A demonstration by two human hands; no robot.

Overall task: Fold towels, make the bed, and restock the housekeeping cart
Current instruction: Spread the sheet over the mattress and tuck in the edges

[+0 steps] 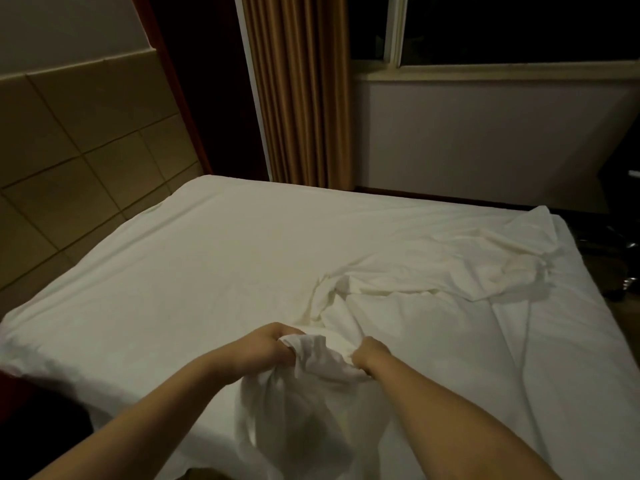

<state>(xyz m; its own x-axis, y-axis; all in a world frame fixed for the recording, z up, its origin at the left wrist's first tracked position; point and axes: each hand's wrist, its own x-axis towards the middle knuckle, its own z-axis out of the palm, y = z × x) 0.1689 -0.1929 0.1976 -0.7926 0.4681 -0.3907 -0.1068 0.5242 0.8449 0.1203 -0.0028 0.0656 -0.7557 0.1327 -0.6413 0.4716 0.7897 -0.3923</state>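
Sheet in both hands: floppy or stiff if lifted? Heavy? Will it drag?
Probably very floppy: the sheet bunches between the left hand and right hand and sags below them. Likely light for its size, as it looks thin and creases finely. It would probably drag when pulled, since its far part lies crumpled on the bed.

A tan pleated curtain (pixel 298 91) hangs between a tiled wall (pixel 86 133) and a dark window (pixel 519 26).
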